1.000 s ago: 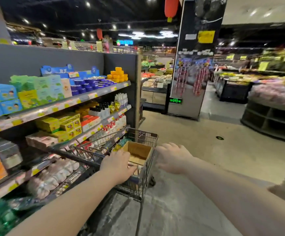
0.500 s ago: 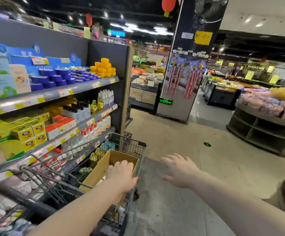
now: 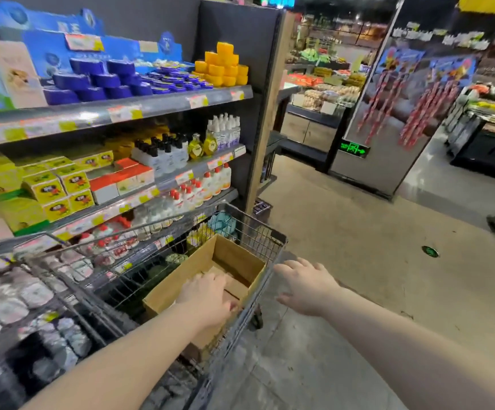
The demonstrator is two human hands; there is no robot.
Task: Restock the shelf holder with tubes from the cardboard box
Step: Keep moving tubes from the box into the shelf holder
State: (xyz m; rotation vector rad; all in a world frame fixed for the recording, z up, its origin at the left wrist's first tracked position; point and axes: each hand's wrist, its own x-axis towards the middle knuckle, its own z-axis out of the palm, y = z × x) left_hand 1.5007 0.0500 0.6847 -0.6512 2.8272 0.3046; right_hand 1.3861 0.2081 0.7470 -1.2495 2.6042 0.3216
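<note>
Dipped further into the cardboard box [image 3: 240, 263] than half a second ago, with the view swung closer and lower over the cart: left hand [image 3: 207, 297], back up, fingers curled down towards the box floor. Cannot tell whether those fingers close on anything, since the palm hides the spot beneath it. Shows no tubes clearly, only brown flaps and bare floor beyond the knuckles, so none countable. Stands open-topped in the wire shopping cart [image 3: 258, 229], ahead and to the left, long axis running away along the cart's length. Puts the left hand plainly nearer, already inside. Leaves the right hand [image 3: 305, 288] outside, spread flat with fingers straight and holding nothing, hovering just beside the cart's right rim. Hands apart, that rim between them. Counted: one box, one cart, two hands. Judged next: lift out of the box, then carry up and left to the shelving [image 3: 151, 111] standing just beside the cart's far side. Cannot pick out the shelf holder among the stocked tiers of cartons, tins and bottles
</note>
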